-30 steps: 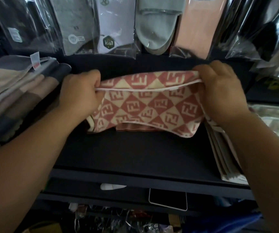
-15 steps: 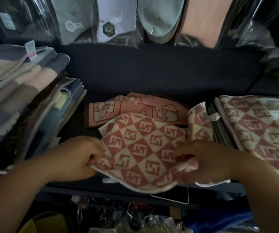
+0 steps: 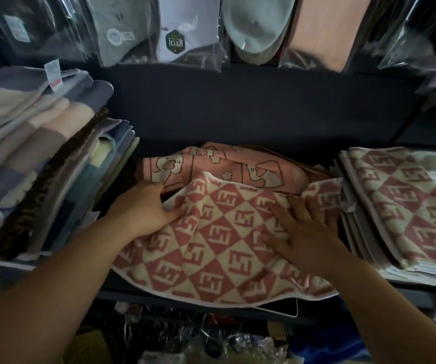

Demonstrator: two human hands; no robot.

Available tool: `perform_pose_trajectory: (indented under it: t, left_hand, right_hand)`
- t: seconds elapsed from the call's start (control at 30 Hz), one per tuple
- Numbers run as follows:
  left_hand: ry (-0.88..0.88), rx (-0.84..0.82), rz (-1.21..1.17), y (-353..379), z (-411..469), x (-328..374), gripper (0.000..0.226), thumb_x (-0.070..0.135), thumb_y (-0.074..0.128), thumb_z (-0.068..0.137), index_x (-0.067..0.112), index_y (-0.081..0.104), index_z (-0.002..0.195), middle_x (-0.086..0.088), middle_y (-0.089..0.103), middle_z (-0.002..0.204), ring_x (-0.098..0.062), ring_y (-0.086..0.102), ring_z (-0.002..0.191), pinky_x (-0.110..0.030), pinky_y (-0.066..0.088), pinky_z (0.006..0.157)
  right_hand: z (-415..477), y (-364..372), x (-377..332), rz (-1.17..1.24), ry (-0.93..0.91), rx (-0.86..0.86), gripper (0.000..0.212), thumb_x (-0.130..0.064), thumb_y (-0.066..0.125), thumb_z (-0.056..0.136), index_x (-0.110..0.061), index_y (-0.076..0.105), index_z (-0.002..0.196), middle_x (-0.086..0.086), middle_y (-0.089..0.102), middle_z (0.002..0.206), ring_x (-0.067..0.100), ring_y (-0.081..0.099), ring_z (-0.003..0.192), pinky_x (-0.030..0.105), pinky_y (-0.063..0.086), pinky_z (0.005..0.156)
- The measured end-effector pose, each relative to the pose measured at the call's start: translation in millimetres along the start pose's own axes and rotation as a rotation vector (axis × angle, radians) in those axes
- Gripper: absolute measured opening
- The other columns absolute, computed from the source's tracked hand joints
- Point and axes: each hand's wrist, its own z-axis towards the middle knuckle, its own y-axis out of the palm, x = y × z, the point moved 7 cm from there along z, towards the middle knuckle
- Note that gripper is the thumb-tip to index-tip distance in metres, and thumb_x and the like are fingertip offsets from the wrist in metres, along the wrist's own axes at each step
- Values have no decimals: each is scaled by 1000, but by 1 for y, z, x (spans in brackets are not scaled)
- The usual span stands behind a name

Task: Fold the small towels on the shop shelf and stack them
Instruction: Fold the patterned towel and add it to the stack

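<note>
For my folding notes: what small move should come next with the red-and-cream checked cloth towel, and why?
Probably fold the left edge of the red-and-cream checked cloth towel over rightward: the left hand grips that edge, and the right hand presses flat on the spread towel's right part.

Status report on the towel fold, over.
Left grip pinches checked towel at its left edge. Right grip flat, pressing it down. Far edge overlaps pink towel. Matching stack at right.

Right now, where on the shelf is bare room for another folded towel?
Bare shelf shows behind the pink towel, between left stack and right stack. In front, the checked towel, left hand and right hand fill it.
</note>
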Motion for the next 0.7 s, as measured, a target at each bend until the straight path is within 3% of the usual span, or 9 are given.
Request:
perform_pose_trajectory:
  t: [0.1, 0.17, 0.23, 0.33, 0.47, 0.57, 0.7]
  left_hand:
    - [54, -61, -135, 3, -1, 16, 63, 63, 69, 80, 25, 61, 128, 2, 59, 123, -16, 59, 102, -35, 50, 83]
    - [86, -110, -225, 7, -3, 23, 36, 45, 75, 82, 25, 69, 112, 5, 64, 113, -14, 61, 96, -32, 50, 79]
    - [110, -107, -320, 6, -6, 28, 13, 30, 76, 82, 20, 70, 88, 1, 68, 90, -18, 65, 84, -32, 48, 69]
    - [75, -56, -550, -3, -4, 21, 12, 18, 74, 82, 15, 65, 74, -1, 65, 73, -19, 61, 73, -31, 42, 65]
    - [-14, 197, -695, -37, 6, -9, 22, 20, 74, 86, 14, 58, 72, -4, 58, 69, -20, 53, 68, -32, 40, 63]
    - [-101, 493, -519, -73, 8, -35, 17, 9, 65, 81, 14, 53, 71, -3, 53, 68, -22, 50, 66, -31, 34, 55]
    - [-77, 674, -385, -100, 9, -40, 5, 13, 56, 88, 12, 54, 84, -6, 56, 81, -27, 51, 77, -32, 35, 69]
  right_hand:
    - [-1, -4, -1, -10, -14, 52, 102, -98, -2, 59, -55, -6, 152, -6, -3, 166, 30, -5, 152, 59, 4, 121]
    - [-2, -11, -2, -17, -24, 86, 104, -99, 7, 60, -53, 0, 153, -6, 12, 161, 29, 7, 148, 57, 14, 119]
    - [-4, -24, -3, -30, -31, 118, 100, -95, 30, 66, -51, 7, 153, -8, 26, 155, 27, 17, 144, 53, 18, 117]
    - [-3, -47, -5, -51, -63, 186, 80, -76, 46, 83, -45, 22, 153, -8, 33, 157, 27, 18, 145, 54, 16, 116]
    - [12, -59, -2, -110, -75, 184, 58, -55, 41, 97, -36, 33, 151, -4, 39, 155, 26, 23, 144, 53, 18, 116]
    - [26, -55, 6, -200, -34, 104, 53, -53, 39, 98, -33, 41, 147, 2, 42, 153, 33, 33, 140, 54, 23, 116]
    - [36, -66, 8, -220, 14, 49, 47, -56, 42, 94, -42, 53, 137, 7, 49, 144, 33, 40, 134, 48, 31, 113]
